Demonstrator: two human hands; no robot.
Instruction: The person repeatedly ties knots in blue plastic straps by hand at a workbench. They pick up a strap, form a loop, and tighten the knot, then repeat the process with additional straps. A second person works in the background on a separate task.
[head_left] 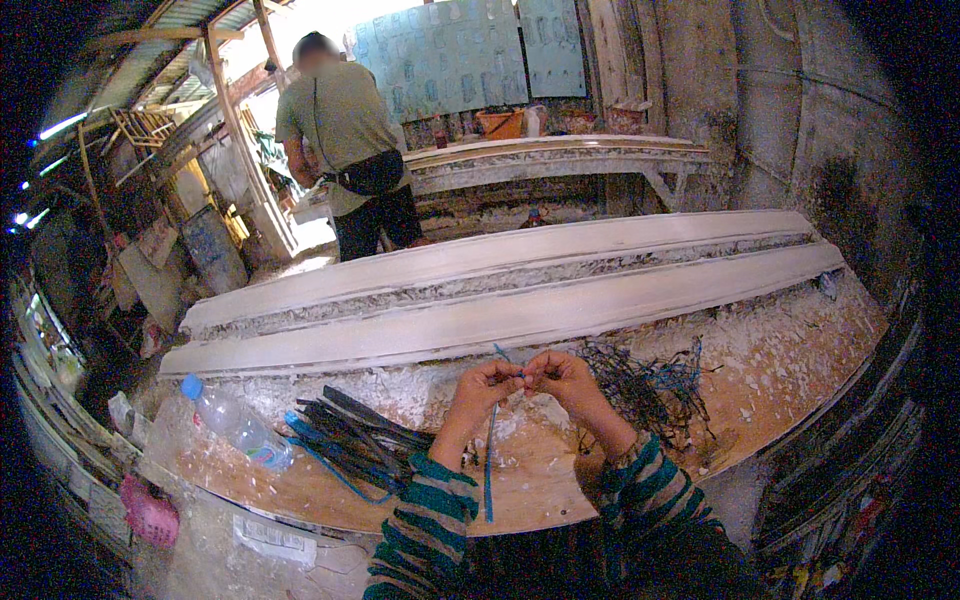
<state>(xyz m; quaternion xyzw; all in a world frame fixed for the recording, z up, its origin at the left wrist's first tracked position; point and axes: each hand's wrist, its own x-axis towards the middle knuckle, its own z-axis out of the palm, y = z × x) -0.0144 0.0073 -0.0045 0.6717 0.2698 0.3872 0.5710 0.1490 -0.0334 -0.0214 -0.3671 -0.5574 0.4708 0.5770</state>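
My left hand (pixel 486 384) and my right hand (pixel 560 380) meet over the near part of the workbench, fingertips pinched together. Between them is a thin blue strip (pixel 489 465); one end hangs straight down below my left hand, and a short end pokes up above the fingers. What the fingertips do to it is too small to make out. Left of my left forearm lies a bundle of black and blue strips (pixel 365 430). Beside my right hand spreads a tangled heap of thin dark and blue strands (pixel 650 390).
Two long whitish slabs (pixel 480 310) lie across the wooden bench (pixel 540 490), with white flakes scattered about. A clear bottle with a blue cap (pixel 238 425) lies on the left. A person (pixel 345 130) stands at a far bench (pixel 560 150), facing away. A pink basket (pixel 150 510) sits lower left.
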